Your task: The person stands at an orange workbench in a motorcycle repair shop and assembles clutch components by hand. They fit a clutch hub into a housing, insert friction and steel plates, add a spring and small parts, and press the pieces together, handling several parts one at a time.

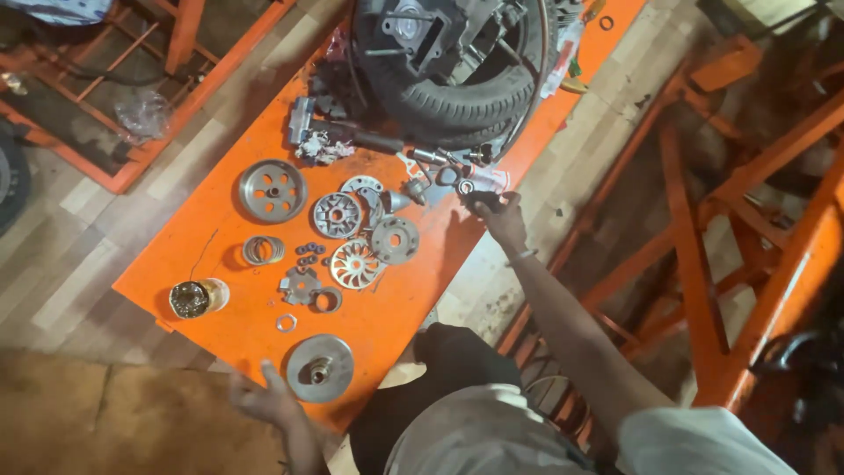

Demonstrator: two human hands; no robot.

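Orange table (220, 255) (two hands (497, 215)) bears four discs (272, 190).

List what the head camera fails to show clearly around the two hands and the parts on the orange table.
- Right hand: its dark fingers merge with the small part at the table edge; grip unclear.
- Left hand: blurred, beside the round metal disc; contact uncertain.
- Tyre and engine assembly: cut off by the top edge.
- Small nuts: too small to count.
- Area right of the table: dark, details lost.

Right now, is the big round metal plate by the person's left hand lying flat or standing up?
Lying flat: the round plate shows its whole face, resting on the orange table.
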